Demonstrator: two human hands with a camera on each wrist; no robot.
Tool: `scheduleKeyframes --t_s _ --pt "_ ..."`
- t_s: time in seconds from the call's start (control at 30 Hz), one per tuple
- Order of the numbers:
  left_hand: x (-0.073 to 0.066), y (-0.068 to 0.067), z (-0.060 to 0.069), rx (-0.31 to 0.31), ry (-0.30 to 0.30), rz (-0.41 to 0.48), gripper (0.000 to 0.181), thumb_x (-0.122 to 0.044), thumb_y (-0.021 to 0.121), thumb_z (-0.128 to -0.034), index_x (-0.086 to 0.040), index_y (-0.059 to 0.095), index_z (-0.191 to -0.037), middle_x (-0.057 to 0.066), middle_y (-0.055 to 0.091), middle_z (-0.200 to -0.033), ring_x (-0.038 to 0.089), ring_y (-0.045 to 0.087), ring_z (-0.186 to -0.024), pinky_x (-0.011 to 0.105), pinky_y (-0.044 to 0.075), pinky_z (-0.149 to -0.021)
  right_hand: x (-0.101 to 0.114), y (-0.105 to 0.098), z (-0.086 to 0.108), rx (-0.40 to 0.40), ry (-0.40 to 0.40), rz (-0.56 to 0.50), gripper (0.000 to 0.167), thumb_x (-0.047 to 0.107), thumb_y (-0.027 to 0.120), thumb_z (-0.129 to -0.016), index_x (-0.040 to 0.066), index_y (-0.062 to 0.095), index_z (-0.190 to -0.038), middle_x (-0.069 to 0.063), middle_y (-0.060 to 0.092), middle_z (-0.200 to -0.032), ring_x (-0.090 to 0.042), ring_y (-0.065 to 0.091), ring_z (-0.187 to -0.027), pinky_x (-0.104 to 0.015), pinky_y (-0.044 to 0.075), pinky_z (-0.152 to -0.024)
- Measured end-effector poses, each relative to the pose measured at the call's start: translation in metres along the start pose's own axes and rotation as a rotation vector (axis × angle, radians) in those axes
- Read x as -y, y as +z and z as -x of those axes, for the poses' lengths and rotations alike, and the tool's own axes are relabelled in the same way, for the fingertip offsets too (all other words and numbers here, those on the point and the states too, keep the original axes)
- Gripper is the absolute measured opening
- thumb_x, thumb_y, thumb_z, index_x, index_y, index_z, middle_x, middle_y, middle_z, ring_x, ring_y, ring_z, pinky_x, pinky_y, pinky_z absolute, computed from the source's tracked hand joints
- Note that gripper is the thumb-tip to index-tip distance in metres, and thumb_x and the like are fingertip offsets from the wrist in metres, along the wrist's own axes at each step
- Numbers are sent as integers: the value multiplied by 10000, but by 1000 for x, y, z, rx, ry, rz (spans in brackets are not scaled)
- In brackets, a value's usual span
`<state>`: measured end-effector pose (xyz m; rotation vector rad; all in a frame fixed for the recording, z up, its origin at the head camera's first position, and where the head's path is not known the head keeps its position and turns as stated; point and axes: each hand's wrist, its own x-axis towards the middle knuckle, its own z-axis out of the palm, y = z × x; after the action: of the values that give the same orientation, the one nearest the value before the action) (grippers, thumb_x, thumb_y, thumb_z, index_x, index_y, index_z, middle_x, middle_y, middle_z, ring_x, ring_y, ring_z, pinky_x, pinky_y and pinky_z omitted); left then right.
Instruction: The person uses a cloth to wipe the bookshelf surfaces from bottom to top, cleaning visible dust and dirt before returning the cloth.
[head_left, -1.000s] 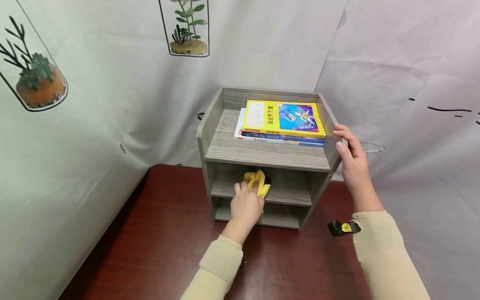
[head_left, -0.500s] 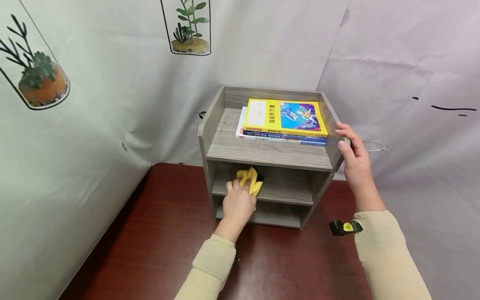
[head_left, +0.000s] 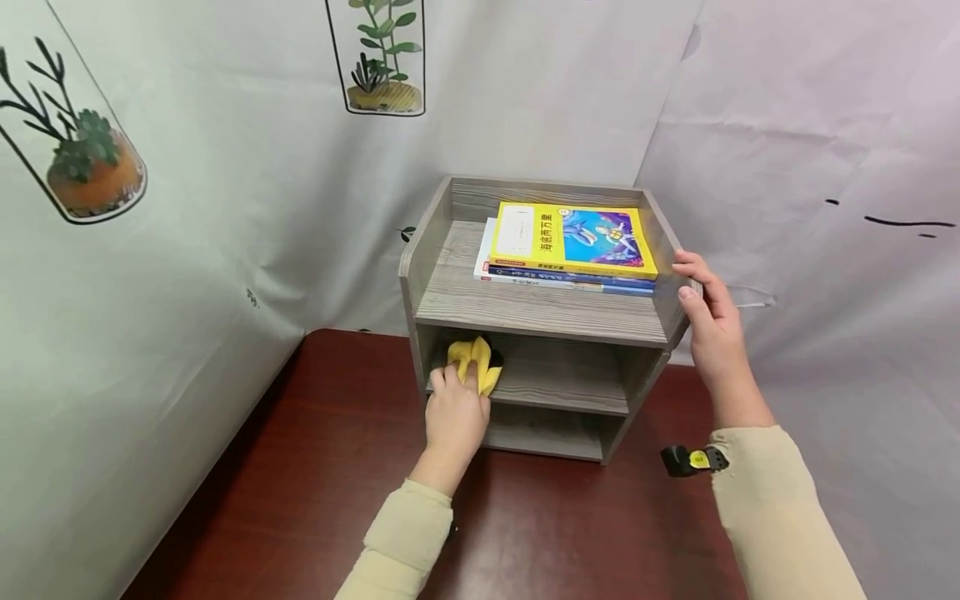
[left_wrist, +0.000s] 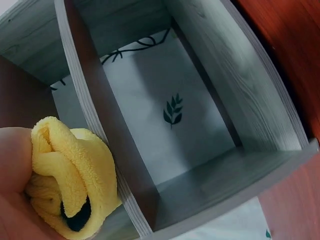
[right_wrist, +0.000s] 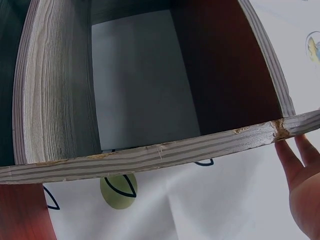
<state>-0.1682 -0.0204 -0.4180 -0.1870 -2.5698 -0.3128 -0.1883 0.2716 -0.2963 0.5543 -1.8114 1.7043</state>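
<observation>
A small grey wood-grain shelf unit (head_left: 540,329) stands on the dark red table. My left hand (head_left: 456,417) grips a bunched yellow cloth (head_left: 474,360) on the middle shelf, near its left side. The left wrist view shows the fluffy yellow cloth (left_wrist: 82,170) with a dark patch, against the shelf board's front edge. My right hand (head_left: 712,321) holds the top edge of the unit's right side panel, thumb on the inner side. In the right wrist view only part of the right hand (right_wrist: 305,187) shows, fingers at the panel's edge.
Several stacked books (head_left: 573,242), a yellow one uppermost, lie on the unit's top shelf. Pale fabric walls (head_left: 225,208) with printed plants enclose the table (head_left: 315,467) behind and at both sides. A black strap (head_left: 693,460) hangs at the right sleeve.
My left hand has slid to the left along the middle shelf with the yellow cloth. My right hand keeps its hold on the side panel.
</observation>
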Motion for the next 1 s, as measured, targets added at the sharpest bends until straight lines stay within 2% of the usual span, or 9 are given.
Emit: scheduleKeyframes --t_s 0.23,0.43,0.73,1.0 --pt "12 1 1 -12 -3 -27 491 -208 682 -766 -38 592 -1218 210 521 -1090 333 435 -936 356 486 -551 2 -2 2 -6 11 14 288 -1 440 -927 -14 568 -1184 -37 475 -1330 -197 250 -1333 -277 178 -1084" --pt "19 2 1 -27 30 -76 514 -211 712 -743 -34 593 -1211 199 522 -1089 336 431 -961 341 481 -577 3 -2 3 -4 13 16 286 8 441 -930 -15 567 -1185 -45 471 -1335 -195 250 -1333 -283 169 -1086" --pt "23 0 1 -46 59 -118 536 -189 742 -720 -17 590 -1204 203 504 -1074 340 422 -971 336 465 -624 1 -2 2 7 -11 -10 284 -16 438 -923 -25 570 -1174 -48 478 -1324 -206 253 -1330 -260 179 -1079" --pt "23 -1 0 -52 64 -138 497 -164 701 -740 -14 593 -1201 206 510 -1070 339 428 -955 330 454 -588 1 -1 1 9 -9 -11 287 -14 441 -924 -21 570 -1180 -46 479 -1326 -204 252 -1330 -264 184 -1078"
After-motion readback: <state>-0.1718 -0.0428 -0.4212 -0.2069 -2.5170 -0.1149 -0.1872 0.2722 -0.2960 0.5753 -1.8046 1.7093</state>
